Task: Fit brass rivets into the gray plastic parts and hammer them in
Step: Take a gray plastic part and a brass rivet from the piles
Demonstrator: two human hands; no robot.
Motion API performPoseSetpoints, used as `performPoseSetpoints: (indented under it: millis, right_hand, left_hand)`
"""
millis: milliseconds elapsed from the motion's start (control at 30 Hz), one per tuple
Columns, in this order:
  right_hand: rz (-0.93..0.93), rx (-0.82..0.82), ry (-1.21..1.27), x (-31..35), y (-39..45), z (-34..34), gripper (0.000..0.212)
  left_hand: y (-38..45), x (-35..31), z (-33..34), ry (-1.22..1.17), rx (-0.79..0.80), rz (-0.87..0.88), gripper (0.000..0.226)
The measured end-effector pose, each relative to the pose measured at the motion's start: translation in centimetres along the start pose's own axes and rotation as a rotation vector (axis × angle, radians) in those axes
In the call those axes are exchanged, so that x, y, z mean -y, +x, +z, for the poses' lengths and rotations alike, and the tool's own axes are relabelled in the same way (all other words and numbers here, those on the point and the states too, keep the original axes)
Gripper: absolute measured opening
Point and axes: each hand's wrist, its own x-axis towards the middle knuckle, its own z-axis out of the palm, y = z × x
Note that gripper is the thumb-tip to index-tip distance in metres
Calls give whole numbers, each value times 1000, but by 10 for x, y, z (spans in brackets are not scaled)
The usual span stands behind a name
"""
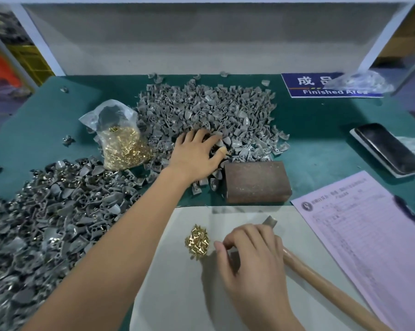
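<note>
A person stands at a green table. The left hand reaches far out and lies flat on a big pile of gray parts. Its fingers are spread wide, with the tips pushed in among the parts. I cannot tell if it has hold of one, as the tips are hidden.

The right hand is near, on a white sheet. Its fingers are curled and the thumb and first finger are pinched close together, just right of a small heap of rivets. It may hold one rivet, but that is too small to see. A hammer lies under this hand. Its wooden handle runs off to the near right, and its metal head pokes out past the knuckles.

A rusty block sits on the table between the two hands, touching the far edge of the white sheet. A clear bag full of more brass rivets lies left of the far pile. A second pile of gray parts, some with brass bits in them, fills the near left. A pink form lies on the right. Beyond it is a phone, and far right is a blue sign.
</note>
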Motion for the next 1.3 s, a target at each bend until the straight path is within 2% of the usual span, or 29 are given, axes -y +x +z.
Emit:
performPoseSetpoints:
  millis: [267,400,733,833,900,1000,1133,1300]
  right_hand:
    - [34,59,28,3,-1,-4,23]
    - [31,34,10,2,0,-2,23]
    - [41,40,-10,3,-3,-4,22]
    - [40,50,7,4,-4,-8,21]
    - [46,57,15,4,-4,-10,20]
    - [51,67,23,5,-4,-11,20]
    - [52,86,12,7,-3,-11,19]
    - [45,73,1,7,-2,-9,19]
  left_hand:
    - [-44,5,1,-91,-49,-46,45]
    - [-67,2,2,-98,-112,-70,44]
    - [-96,-8,-9,-138,-132,-56,42]
    - [-113,-15,-15,-171,-217,-58,42]
    - [-133,-21,-13,-206,-290,-116,41]
    - [-164,-16,-9,-191,-375,-293,42]
    - [-193,15,-15,-62,-367,-517,49]
    - [-208,37,-19,56,-319,-523,50]
